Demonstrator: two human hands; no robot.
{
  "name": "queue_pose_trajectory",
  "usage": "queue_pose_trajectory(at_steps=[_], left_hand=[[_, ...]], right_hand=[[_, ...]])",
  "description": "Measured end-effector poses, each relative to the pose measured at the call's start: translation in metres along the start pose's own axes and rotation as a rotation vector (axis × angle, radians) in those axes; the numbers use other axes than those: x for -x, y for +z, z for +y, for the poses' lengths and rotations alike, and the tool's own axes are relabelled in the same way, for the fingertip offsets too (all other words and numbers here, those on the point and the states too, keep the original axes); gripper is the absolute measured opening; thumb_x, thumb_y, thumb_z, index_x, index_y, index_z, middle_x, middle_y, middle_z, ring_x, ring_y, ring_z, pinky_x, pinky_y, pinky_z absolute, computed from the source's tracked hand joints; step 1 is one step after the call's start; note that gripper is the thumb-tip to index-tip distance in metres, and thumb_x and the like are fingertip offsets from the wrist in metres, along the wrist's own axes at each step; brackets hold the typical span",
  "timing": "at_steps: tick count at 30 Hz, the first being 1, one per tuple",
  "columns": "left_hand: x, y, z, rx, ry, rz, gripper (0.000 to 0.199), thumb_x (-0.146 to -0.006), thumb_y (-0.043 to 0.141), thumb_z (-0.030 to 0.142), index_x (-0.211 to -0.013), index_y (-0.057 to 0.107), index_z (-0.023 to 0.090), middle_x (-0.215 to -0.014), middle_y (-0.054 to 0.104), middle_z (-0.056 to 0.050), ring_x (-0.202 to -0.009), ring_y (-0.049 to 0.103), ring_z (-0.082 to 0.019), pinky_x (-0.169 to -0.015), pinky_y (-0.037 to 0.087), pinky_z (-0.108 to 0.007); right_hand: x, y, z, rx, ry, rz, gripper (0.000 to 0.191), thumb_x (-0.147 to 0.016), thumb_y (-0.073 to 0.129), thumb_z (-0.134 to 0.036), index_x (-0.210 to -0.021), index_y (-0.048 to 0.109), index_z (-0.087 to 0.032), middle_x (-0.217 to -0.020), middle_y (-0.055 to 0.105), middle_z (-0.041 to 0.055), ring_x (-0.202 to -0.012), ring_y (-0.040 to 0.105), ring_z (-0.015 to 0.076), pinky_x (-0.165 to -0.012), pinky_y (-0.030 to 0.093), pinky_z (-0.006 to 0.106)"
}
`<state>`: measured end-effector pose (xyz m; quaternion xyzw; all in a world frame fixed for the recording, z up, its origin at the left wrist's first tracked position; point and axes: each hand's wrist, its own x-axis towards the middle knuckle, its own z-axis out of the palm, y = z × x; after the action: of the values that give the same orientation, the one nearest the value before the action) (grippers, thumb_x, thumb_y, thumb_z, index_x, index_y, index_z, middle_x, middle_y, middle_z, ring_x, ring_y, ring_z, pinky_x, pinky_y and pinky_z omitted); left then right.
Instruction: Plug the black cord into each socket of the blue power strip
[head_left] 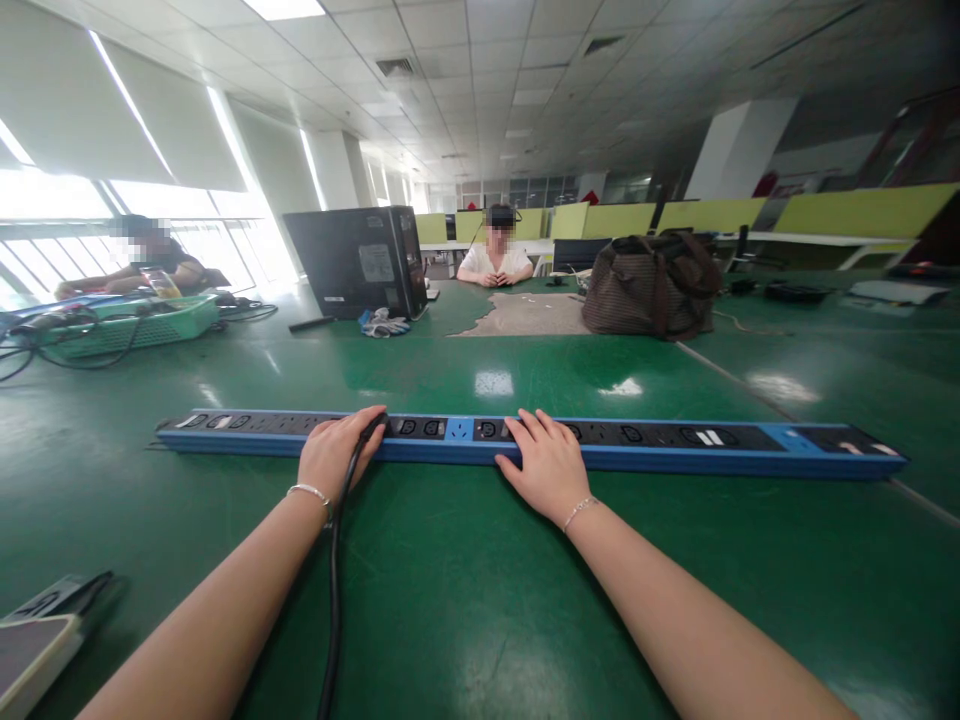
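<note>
A long blue-and-black power strip [645, 462] lies crosswise on the green table, its sockets facing up. My left hand [334, 450] is closed around a black plug [377, 421] at the strip's top, left of the blue socket [459, 429]. From that plug a black power cord [335, 580] runs over my fingers and down towards me. Whether the plug sits fully in a socket is hidden by my hand. Right of the blue socket, my right hand [546, 465] grips the strip, thumb on its near side and fingers over the top.
A black computer case [360, 262] stands at the back, gloves [384, 323] beside it. A green basket [150, 325] with cables is at left, a brown bag [649, 287] at back right. A pale-edged device [37, 655] lies near left. Two people sit beyond.
</note>
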<state>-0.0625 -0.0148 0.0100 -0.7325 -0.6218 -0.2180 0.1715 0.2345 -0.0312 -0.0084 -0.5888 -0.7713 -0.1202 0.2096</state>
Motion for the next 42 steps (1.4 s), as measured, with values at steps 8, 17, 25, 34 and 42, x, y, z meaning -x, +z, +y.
queue_pose_trajectory(at_steps=[8,17,25,34,42], left_hand=[[0.001,0.006,-0.003,0.061,-0.005,0.004,0.04,-0.09,0.035,0.042,-0.122,0.053,0.026,-0.115,0.067,-0.004,-0.1,0.064,-0.018,-0.088,0.044,-0.03],[-0.001,0.018,-0.008,0.25,-0.044,0.034,0.037,-0.086,0.04,0.038,-0.116,0.056,0.022,-0.104,0.07,-0.005,-0.093,0.065,-0.021,-0.086,0.047,-0.033],[-0.002,0.025,-0.011,0.313,-0.078,0.068,0.035,-0.085,0.043,0.039,-0.114,0.058,0.025,-0.097,0.071,-0.002,-0.088,0.065,-0.02,-0.085,0.046,-0.032],[-0.004,0.034,-0.01,0.41,-0.136,0.134,0.035,-0.082,0.044,0.037,-0.109,0.061,0.023,-0.095,0.071,-0.001,-0.085,0.063,-0.019,-0.094,0.043,-0.035],[-0.007,0.015,-0.003,0.484,-0.225,0.186,0.029,-0.08,0.048,0.037,-0.103,0.061,0.025,-0.095,0.07,0.0,-0.085,0.063,-0.017,-0.091,0.046,-0.032]], right_hand=[[0.0,0.001,0.0,-0.008,0.0,0.001,0.052,-0.084,0.048,-0.046,-0.129,0.051,-0.02,-0.137,0.049,0.0084,-0.128,0.036,0.0284,-0.102,0.025,0.041],[0.0,0.001,0.0,-0.012,0.001,0.019,0.051,-0.084,0.048,-0.046,-0.129,0.052,-0.022,-0.137,0.049,0.0074,-0.128,0.037,0.028,-0.102,0.025,0.041],[0.0,0.001,0.0,-0.006,0.0,0.021,0.051,-0.084,0.049,-0.046,-0.128,0.052,-0.021,-0.136,0.05,0.0075,-0.127,0.037,0.0282,-0.102,0.026,0.041],[0.001,0.0,-0.001,-0.006,-0.003,0.012,0.051,-0.084,0.048,-0.046,-0.129,0.052,-0.022,-0.136,0.05,0.0074,-0.127,0.037,0.0277,-0.101,0.026,0.041],[0.001,-0.001,-0.001,-0.01,0.0,0.008,0.051,-0.085,0.047,-0.046,-0.129,0.051,-0.022,-0.137,0.049,0.0076,-0.128,0.036,0.0271,-0.101,0.025,0.04]])
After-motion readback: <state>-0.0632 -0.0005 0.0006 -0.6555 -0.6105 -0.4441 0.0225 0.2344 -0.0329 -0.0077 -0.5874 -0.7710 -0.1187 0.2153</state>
